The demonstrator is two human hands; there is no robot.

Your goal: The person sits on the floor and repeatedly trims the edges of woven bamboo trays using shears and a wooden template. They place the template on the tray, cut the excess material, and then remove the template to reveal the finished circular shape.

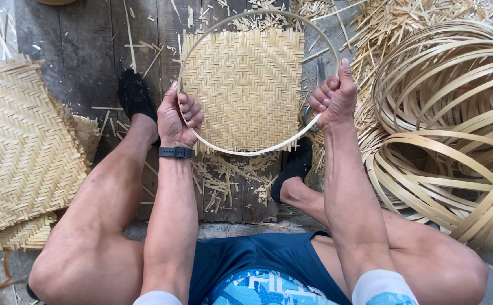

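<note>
Bamboo is the stuff of everything here: a square woven bamboo mat (246,90) lies under a round bamboo hoop (258,151), both held up over the plank floor (83,51) between the person's knees. Left hand (179,116) is clamped on the hoop's left rim, and right hand (334,96) is closed on its right rim along with what looks like scissors (308,116). By my reading the hoop is being centred on the mat, so the next move calls for a steady grip while the jutting corners get trimmed or tucked, with spare hoops (450,130) and stacked mats (20,152) beside.
</note>
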